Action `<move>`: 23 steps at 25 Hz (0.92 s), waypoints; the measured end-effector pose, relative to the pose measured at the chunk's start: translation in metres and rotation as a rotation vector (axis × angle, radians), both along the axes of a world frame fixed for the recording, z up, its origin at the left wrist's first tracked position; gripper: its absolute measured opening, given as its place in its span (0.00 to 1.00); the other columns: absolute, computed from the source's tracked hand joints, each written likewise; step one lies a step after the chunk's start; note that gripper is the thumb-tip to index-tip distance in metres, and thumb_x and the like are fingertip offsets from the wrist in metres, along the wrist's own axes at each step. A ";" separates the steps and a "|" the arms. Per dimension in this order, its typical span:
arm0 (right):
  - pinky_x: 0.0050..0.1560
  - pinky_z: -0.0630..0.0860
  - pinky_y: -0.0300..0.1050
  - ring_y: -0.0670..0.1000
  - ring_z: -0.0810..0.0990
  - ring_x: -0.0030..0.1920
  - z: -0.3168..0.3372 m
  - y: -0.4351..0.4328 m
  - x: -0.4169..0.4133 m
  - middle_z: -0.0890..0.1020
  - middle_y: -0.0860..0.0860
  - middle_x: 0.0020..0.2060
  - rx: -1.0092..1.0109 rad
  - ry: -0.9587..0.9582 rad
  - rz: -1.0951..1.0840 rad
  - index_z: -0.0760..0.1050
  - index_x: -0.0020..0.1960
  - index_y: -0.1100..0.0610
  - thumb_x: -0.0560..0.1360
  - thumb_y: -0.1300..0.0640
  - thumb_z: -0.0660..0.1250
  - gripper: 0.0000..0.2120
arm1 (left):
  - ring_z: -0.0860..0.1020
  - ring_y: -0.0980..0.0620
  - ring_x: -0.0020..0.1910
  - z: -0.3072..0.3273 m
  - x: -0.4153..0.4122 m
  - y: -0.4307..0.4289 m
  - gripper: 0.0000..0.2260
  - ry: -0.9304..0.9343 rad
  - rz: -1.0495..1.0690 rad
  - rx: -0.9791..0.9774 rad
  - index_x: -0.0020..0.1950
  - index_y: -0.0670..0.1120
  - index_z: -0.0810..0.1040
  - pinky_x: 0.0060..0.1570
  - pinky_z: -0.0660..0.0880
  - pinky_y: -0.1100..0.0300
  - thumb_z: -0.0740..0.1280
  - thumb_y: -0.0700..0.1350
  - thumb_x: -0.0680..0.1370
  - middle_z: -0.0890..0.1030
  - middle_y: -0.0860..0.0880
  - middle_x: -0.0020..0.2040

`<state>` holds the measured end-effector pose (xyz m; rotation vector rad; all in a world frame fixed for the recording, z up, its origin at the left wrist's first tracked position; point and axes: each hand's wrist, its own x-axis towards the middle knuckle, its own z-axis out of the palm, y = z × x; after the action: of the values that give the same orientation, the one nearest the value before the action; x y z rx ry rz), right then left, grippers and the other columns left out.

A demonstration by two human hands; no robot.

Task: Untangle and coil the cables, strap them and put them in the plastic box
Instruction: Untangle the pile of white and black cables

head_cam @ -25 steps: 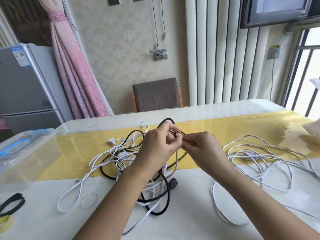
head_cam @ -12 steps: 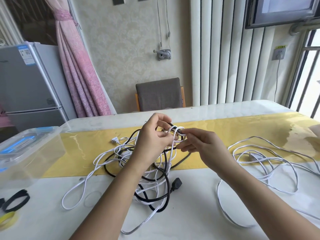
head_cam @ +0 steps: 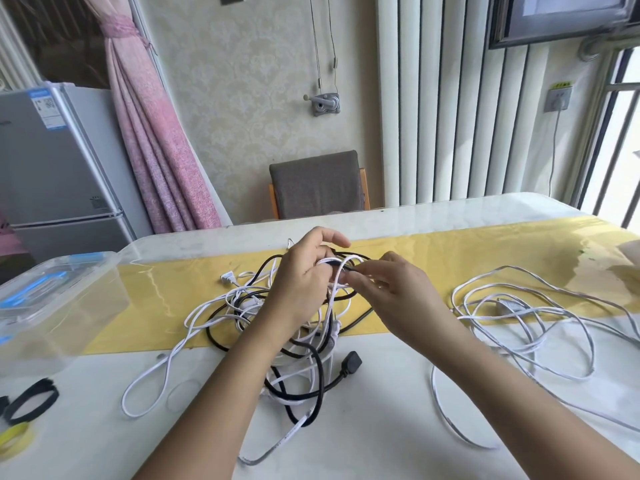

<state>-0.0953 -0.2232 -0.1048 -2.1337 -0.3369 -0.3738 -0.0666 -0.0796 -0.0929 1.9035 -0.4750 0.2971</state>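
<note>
"Head view, item one: your hands?"

"My left hand (head_cam: 304, 282) is curled round white loops at the top of the tangle of black and white cables (head_cam: 277, 327), raised over the near edge of the yellow runner (head_cam: 450, 251). My right hand (head_cam: 398, 292) meets it there, fingertips pinching a strand of the same tangle. It's blurred, so I cannot tell which colour."

"Item two: the rest of that tangle?"

"Heaped across the runner's near edge and onto the white table (head_cam: 381, 427) on my side of it. A black plug (head_cam: 350, 362) lies just off the runner."

"Other stock?"

"Loose white cable (head_cam: 519, 317), sprawled over the runner's right end. Plastic box (head_cam: 59, 306), clear with blue clips, at the runner's left end. Black strap (head_cam: 31, 405) and yellow strap (head_cam: 12, 438) — both looped — on the table nearer me than that left end, apart from every cable."
</note>
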 end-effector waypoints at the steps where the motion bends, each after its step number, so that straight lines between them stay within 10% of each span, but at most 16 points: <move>1: 0.35 0.64 0.31 0.43 0.69 0.34 0.002 -0.002 0.000 0.69 0.47 0.35 -0.044 -0.027 -0.006 0.82 0.47 0.46 0.77 0.48 0.63 0.08 | 0.75 0.56 0.31 0.003 -0.001 0.001 0.15 0.031 -0.016 -0.026 0.50 0.46 0.75 0.35 0.73 0.63 0.57 0.29 0.73 0.77 0.56 0.29; 8: 0.33 0.65 0.32 0.35 0.72 0.33 0.008 -0.018 -0.002 0.68 0.44 0.27 -0.069 -0.134 -0.150 0.84 0.41 0.46 0.69 0.48 0.72 0.04 | 0.71 0.56 0.31 -0.002 0.004 0.006 0.16 0.029 0.045 0.214 0.36 0.51 0.75 0.36 0.69 0.59 0.75 0.59 0.60 0.75 0.53 0.32; 15: 0.37 0.68 0.46 0.56 0.76 0.36 -0.004 -0.011 0.008 0.79 0.53 0.36 -0.208 -0.228 -0.232 0.83 0.44 0.57 0.76 0.63 0.65 0.07 | 0.71 0.60 0.26 -0.010 0.001 -0.009 0.05 -0.121 0.203 0.230 0.41 0.48 0.77 0.30 0.68 0.64 0.73 0.45 0.72 0.78 0.53 0.34; 19: 0.37 0.66 0.33 0.41 0.72 0.35 -0.005 -0.007 0.005 0.75 0.47 0.36 -0.041 -0.229 -0.220 0.72 0.40 0.56 0.75 0.61 0.66 0.06 | 0.63 0.59 0.21 -0.010 -0.003 -0.017 0.14 0.098 0.061 -0.106 0.31 0.43 0.78 0.27 0.61 0.66 0.69 0.46 0.76 0.69 0.56 0.21; 23: 0.37 0.66 0.25 0.34 0.74 0.36 -0.005 -0.008 0.004 0.75 0.42 0.35 0.069 -0.181 -0.225 0.72 0.39 0.59 0.72 0.59 0.71 0.08 | 0.60 0.56 0.21 -0.011 -0.005 -0.021 0.19 0.175 0.015 -0.257 0.26 0.47 0.80 0.25 0.59 0.66 0.66 0.48 0.77 0.72 0.37 0.27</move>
<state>-0.0912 -0.2316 -0.1101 -2.0801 -0.1828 -0.7018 -0.0714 -0.1005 -0.1039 1.6647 -0.2908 0.1895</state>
